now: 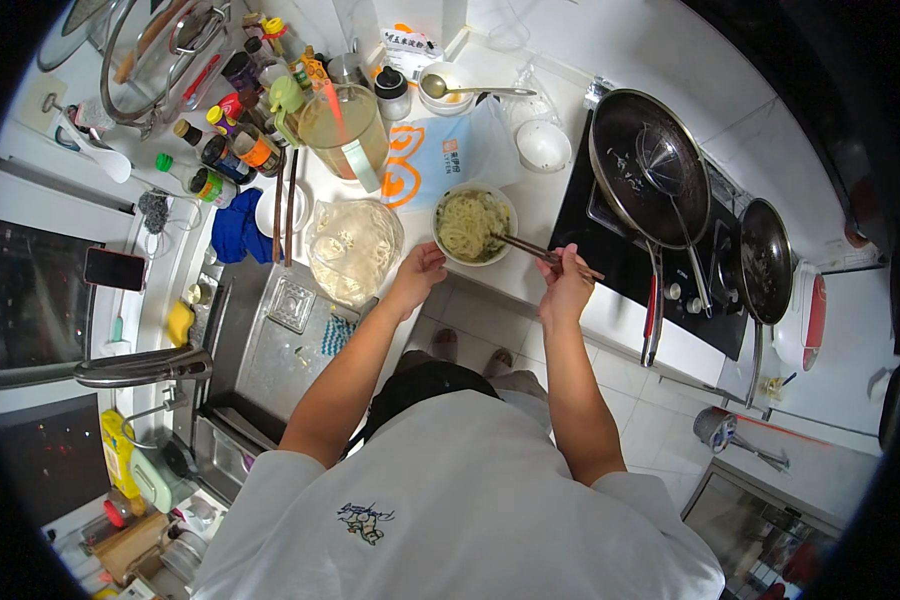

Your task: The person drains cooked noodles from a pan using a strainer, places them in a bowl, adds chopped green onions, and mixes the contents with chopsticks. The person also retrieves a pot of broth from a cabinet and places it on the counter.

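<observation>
A white bowl (511, 202) of noodles in broth with green bits stands near the counter's front edge. My left hand (422, 268) is at the bowl's near left side, fingers curled against its rim. In my right hand (568, 283) is a pair of dark wooden chopsticks (523, 244), their tips in the noodles (466, 223). Left of the bowl lies a clear plastic bag of pale noodles or dough (354, 251). Behind the bowl is a blue and white plastic package (439, 154) with an orange print.
On the right, a wok (619, 161) with a strainer sits on the black cooktop (581, 217), beside a frying pan (765, 262). A large pitcher (322, 135), sauce bottles (217, 154) and another chopstick pair (292, 210) are at left, above the steel sink (270, 360).
</observation>
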`<state>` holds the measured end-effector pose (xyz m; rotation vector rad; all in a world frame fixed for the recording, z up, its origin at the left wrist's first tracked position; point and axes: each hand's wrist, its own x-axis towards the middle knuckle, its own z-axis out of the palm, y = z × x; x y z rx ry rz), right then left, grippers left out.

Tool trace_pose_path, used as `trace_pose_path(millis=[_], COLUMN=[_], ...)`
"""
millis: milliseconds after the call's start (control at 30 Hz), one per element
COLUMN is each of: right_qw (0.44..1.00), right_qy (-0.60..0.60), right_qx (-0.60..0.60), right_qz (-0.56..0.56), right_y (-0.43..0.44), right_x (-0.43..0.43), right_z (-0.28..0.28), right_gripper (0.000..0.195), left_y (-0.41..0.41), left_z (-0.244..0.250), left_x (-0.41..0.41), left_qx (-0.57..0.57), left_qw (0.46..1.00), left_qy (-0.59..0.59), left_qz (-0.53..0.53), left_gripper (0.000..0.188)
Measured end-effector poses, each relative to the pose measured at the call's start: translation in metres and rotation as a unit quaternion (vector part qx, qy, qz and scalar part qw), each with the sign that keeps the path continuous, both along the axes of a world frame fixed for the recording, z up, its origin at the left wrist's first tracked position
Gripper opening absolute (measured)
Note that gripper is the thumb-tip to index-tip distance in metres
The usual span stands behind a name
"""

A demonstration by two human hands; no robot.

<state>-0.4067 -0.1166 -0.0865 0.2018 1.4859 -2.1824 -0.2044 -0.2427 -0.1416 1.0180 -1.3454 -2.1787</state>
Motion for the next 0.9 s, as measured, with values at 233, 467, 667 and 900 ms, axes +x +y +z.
trace_pose_path(millis=[233,467,667,900], right_qw=[0.988,0.910,0.920,0.918], right_qy=[0.127,0.294,0.294,0.302], right_qx=[-0.036,0.104,0.038,0.039], right_qz=[0.086,0.272,0.257,0.253], right_y=[-0.030,-0.063,-0.088,-0.093], right_x=[0.007,-0.003,-0.004,-0.005], right_z=[0.013,0.084,0.083,0.069], right_gripper=[0.014,0.018,0.024,0.024], left_y=[-0.002,0.000,0.000,0.001], left_z=[0.003,0.005,-0.005,-0.002], left_x=[0.000,-0.001,-0.001,0.005], left_qx=[0.008,0.017,0.010,0.008], left_qw=[1.000,1.000,1.000,1.000], left_qy=[-0.007,-0.007,-0.014,-0.015], left_qz=[-0.002,0.011,0.005,0.024], left_gripper=[0.050,0.049,0.050,0.050])
